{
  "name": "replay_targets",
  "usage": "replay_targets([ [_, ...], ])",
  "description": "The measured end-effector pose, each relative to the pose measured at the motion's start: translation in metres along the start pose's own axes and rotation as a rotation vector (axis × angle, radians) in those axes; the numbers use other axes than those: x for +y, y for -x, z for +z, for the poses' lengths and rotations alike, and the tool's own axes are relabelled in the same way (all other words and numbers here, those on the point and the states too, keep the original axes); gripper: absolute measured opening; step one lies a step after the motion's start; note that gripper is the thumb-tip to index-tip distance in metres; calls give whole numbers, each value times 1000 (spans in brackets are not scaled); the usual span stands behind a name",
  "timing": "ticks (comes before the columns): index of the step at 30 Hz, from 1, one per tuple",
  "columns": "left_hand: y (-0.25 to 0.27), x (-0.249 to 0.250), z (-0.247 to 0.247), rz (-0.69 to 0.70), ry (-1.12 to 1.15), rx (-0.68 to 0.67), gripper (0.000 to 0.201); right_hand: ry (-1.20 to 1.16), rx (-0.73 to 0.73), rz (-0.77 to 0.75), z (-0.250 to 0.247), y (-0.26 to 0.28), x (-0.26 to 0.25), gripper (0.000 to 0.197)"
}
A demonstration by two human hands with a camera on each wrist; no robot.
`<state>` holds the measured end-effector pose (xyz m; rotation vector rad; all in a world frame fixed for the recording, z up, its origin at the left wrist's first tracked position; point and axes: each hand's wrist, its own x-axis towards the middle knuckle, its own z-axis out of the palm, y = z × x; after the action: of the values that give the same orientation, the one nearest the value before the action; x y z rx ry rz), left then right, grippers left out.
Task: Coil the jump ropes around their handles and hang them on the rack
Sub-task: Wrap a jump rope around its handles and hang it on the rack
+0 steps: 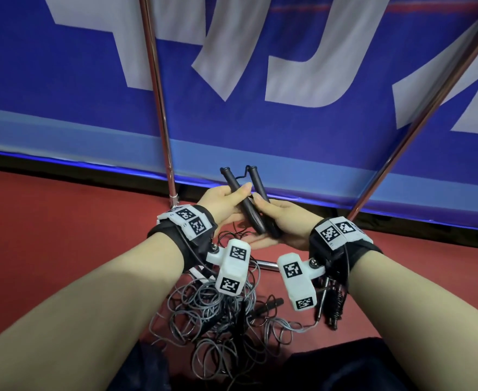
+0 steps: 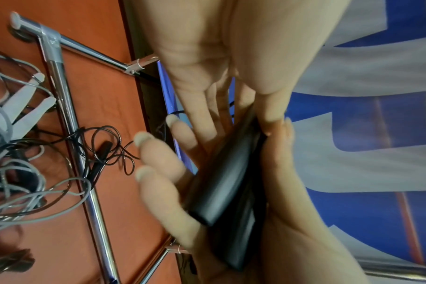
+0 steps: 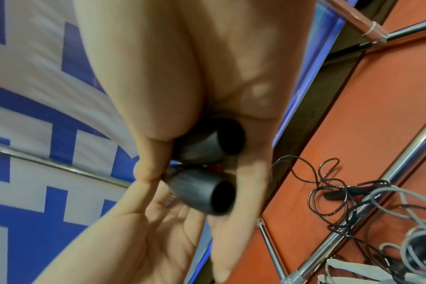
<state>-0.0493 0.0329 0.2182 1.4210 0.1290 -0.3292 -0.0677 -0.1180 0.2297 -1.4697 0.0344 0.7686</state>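
Both hands hold a pair of black jump-rope handles [image 1: 243,204] side by side, tips pointing up and away, low in front of the rack. My left hand [image 1: 220,200] pinches the left handle, thumb on top and fingers beneath. My right hand [image 1: 287,218] holds the butt ends, thumb on the right handle [image 1: 260,186]. A thin black cord [image 1: 242,176] links the tips. In the left wrist view the left thumb [image 2: 268,113] presses the handles [image 2: 221,182]. The right wrist view shows both round butt ends [image 3: 207,142], [image 3: 204,194] between the hands.
Two chrome rack poles [image 1: 158,103], [image 1: 418,119] rise from a base bar [image 1: 267,265] on the red floor. A tangle of grey ropes [image 1: 209,314] and more black handles [image 1: 335,303] lie below my wrists. A blue and white banner [image 1: 288,66] stands behind.
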Motion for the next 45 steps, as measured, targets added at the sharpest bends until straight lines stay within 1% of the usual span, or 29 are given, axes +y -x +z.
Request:
replay_targets([
  [3, 1, -4, 1, 10, -70, 23, 43, 19, -40, -35, 3, -2, 1, 54],
  [7, 5, -5, 3, 8, -128, 10, 41, 115, 4, -62, 3, -3, 4, 41],
  [10, 3, -2, 1, 32, -323, 24, 46, 127, -27, -74, 1, 1, 2, 30],
  [11, 3, -2, -1, 33, -356, 19, 47, 129, -48, -74, 1, 2, 1, 27],
  [14, 5, -2, -4, -7, -316, -62, 46, 120, -99, -76, 3, 5, 1, 9],
  [16, 7, -1, -2, -29, -233, -105, 41, 113, -99, -84, 4, 8, 0, 4],
  [18, 12, 0, 3, -43, -132, -147, 34, 111, -92, -96, 5, 9, -1, 4],
  [21, 21, 1, 12, -42, -68, -211, 30, 140, -130, -132, 8, 9, -3, 4],
  [23, 24, 0, 16, -60, -24, -211, 27, 146, -142, -156, 10, 9, -4, 4],
  [25, 23, 1, 16, -80, -12, -189, 29, 138, -118, -156, 12, 9, -5, 12],
  [28, 18, 3, 9, -101, -32, -220, 27, 163, -88, -65, 11, 9, -4, 26],
  [30, 13, 2, 2, -99, -56, -210, 26, 282, -80, 24, 5, 12, -7, 28],
  [31, 11, 0, -1, -99, -62, -188, 25, 344, -56, 45, 1, 14, -9, 28],
  [32, 9, 0, -3, -104, -67, -166, 24, 372, 3, 28, -4, 14, -11, 25],
  [33, 8, -2, -5, -114, -68, -140, 23, 377, 112, -44, -7, 13, -13, 17],
  [34, 8, -2, -7, -129, -56, -119, 22, 349, 253, -157, -11, 12, -15, 5],
  [35, 10, -1, -7, -154, -36, -116, 21, 315, 404, -301, -12, 12, -18, 10],
  [36, 11, -1, -7, -186, -23, -138, 20, 299, 517, -444, -14, 11, -20, 22],
  [37, 12, 0, -7, -222, -41, -184, 20, 324, 569, -568, -13, 11, -22, 29],
  [38, 14, 1, -7, -249, -87, -236, 20, 393, 568, -661, -9, 11, -24, 34],
  [39, 16, 1, -5, -258, -147, -283, 19, 514, 528, -715, -4, 11, -24, 40],
  [41, 18, -1, 0, -232, -276, -350, 15, 861, 398, -796, 6, 10, -22, 52],
  [42, 19, -2, 2, -202, -347, -378, 11, 1059, 319, -813, 8, 7, -20, 54],
  [43, 19, -3, 5, -177, -413, -401, 7, 1248, 251, -798, 10, 4, -18, 54],
  [44, 20, -4, 7, -162, -471, -412, 6, 1415, 209, -749, 10, 2, -15, 50],
  [45, 20, -5, 8, -165, -505, -407, 9, 1561, 187, -690, 10, 2, -14, 45],
])
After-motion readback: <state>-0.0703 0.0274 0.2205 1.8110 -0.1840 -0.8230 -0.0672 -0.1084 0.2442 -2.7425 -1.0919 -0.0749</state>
